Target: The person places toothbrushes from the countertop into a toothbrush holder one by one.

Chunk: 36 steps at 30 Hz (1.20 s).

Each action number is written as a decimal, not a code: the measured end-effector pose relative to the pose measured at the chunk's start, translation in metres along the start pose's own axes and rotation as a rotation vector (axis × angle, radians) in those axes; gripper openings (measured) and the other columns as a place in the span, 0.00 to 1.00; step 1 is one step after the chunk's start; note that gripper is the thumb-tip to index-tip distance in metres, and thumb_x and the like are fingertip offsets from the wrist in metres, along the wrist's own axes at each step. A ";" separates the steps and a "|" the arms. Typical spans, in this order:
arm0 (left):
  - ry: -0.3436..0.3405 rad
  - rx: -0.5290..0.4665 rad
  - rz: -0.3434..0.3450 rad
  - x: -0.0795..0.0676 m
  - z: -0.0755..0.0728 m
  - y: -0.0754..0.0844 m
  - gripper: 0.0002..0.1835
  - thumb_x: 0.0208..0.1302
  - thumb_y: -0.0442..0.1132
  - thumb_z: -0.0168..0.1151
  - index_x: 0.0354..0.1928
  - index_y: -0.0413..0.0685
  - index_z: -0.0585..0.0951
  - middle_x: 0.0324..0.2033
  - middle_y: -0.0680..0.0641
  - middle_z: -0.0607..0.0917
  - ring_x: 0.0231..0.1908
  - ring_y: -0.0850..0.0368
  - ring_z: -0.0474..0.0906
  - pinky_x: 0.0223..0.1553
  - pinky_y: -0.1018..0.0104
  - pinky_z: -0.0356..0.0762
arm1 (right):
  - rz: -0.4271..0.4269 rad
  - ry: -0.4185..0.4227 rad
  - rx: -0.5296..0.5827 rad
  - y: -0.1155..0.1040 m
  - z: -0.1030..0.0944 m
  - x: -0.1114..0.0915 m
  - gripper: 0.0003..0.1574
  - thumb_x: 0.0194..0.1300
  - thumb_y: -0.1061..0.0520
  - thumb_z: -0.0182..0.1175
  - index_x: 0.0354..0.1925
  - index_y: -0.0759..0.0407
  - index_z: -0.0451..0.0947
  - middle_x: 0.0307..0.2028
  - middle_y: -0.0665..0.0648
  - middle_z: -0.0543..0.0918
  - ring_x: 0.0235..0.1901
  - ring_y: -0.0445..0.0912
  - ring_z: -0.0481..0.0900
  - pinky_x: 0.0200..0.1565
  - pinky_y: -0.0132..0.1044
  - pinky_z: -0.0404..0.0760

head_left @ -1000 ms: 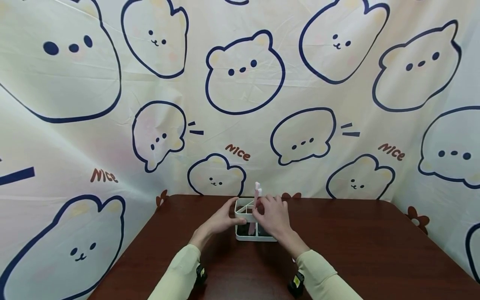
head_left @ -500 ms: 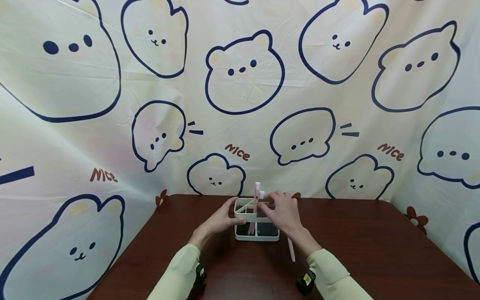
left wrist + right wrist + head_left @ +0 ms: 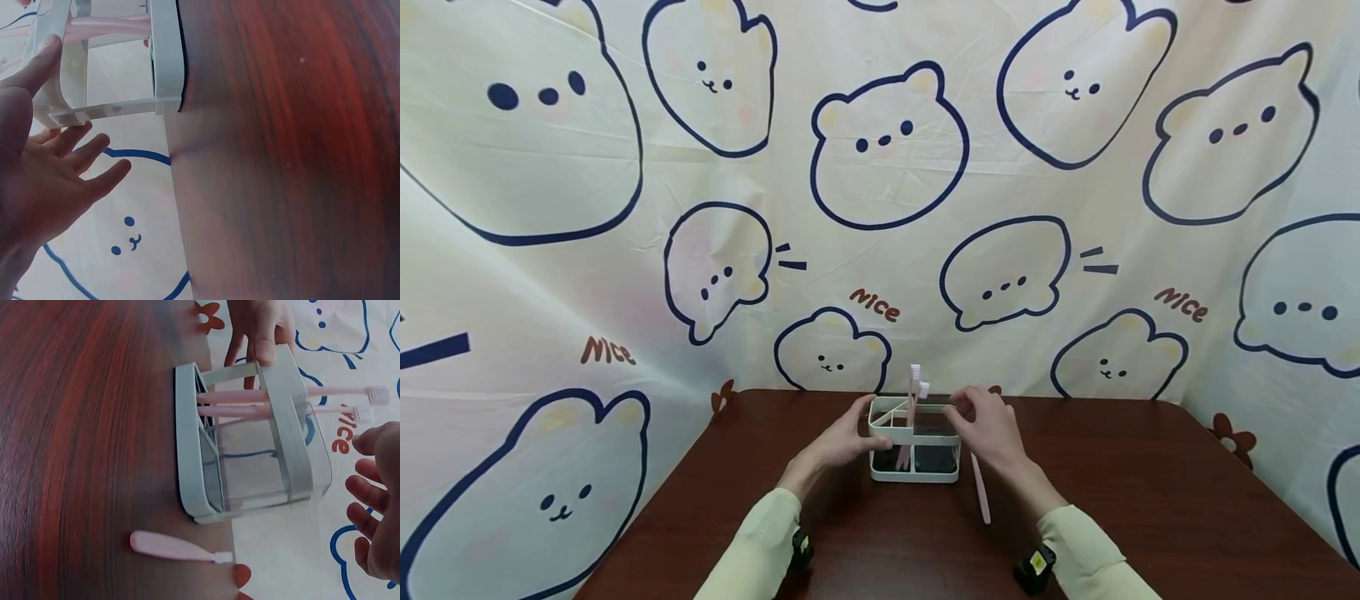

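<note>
A pale toothbrush holder [image 3: 915, 477] with an upper frame and a base stands on the table. My left hand [image 3: 838, 440] grips its left end; in the left wrist view the thumb lies on the upper frame [image 3: 52, 75] and fingers reach behind. Two pink toothbrushes [image 3: 234, 396] stand in the holder side by side, bristle heads up. A clear cup [image 3: 250, 469] fills its right part. My right hand [image 3: 988, 429] is at the holder's right end, fingers loosely bent and holding nothing. Another pink toothbrush [image 3: 981, 492] lies on the table to the right of the holder.
The dark brown wooden table [image 3: 1120, 492] extends to both sides and toward me. A cloth printed with cartoon bears [image 3: 887, 183] hangs behind and along the sides.
My right hand has let go of a toothbrush, now standing in the holder, and moved right. This uncovers the toothbrush lying on the table. The left hand stays on the holder.
</note>
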State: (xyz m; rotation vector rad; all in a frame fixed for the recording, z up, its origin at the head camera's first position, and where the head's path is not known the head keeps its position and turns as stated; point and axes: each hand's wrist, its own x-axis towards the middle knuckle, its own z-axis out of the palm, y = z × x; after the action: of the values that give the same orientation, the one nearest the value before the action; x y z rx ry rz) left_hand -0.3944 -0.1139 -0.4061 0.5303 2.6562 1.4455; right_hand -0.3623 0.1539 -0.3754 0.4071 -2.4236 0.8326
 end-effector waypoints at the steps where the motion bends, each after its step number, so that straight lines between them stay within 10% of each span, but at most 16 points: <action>1: 0.000 0.001 0.002 0.000 0.000 0.000 0.52 0.56 0.55 0.73 0.76 0.52 0.54 0.72 0.38 0.64 0.68 0.41 0.65 0.69 0.34 0.59 | 0.010 -0.005 0.007 0.002 -0.001 0.000 0.14 0.66 0.48 0.66 0.44 0.55 0.83 0.31 0.49 0.83 0.30 0.42 0.77 0.35 0.36 0.77; 36: -0.013 -0.002 -0.001 0.000 -0.001 -0.001 0.53 0.56 0.54 0.74 0.76 0.51 0.53 0.71 0.38 0.66 0.67 0.42 0.66 0.69 0.36 0.60 | 0.282 -0.266 0.002 0.054 0.007 -0.024 0.24 0.65 0.50 0.65 0.56 0.58 0.76 0.32 0.53 0.77 0.28 0.45 0.72 0.28 0.35 0.70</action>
State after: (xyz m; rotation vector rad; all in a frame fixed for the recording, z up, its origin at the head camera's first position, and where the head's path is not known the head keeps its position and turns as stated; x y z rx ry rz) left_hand -0.3948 -0.1147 -0.4062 0.5368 2.6441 1.4393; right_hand -0.3691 0.1929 -0.4191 0.1867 -2.7717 0.9496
